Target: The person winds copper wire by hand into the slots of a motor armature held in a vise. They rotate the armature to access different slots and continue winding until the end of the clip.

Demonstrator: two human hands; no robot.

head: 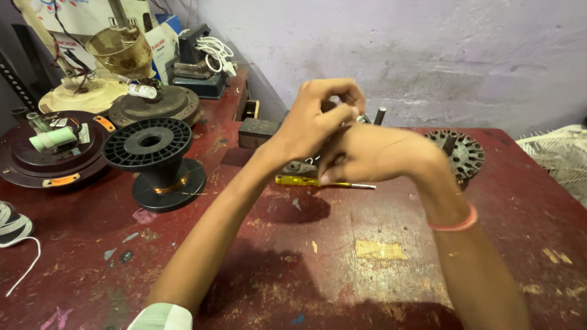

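1. The counter (342,269) is a beat-up dark red top, paint chipped all over, with a yellowish bare patch around 5 o'clock of the hands. Behind it there's a pale, stained wall (428,55).
2. Both hands are raised together over the middle. The left hand (315,122) has its grip pinched shut on something tiny I can't make out; the right hand (373,153) is curled closed right against it, wearing a pink wristband (455,225).
3. A yellow-handled screwdriver (318,181) lies flat on the counter just under the hands.
4. At 9 o'clock stands a black plastic spool (153,162) with copper wire on its core. Past it, round motor housings (52,150) crowd the far left corner.
5. At 3 o'clock sits a slotted metal stator core (461,153), close to the back edge.
6. The near half of the counter is mostly open; the right edge runs off beside a white wire fan guard (559,159).
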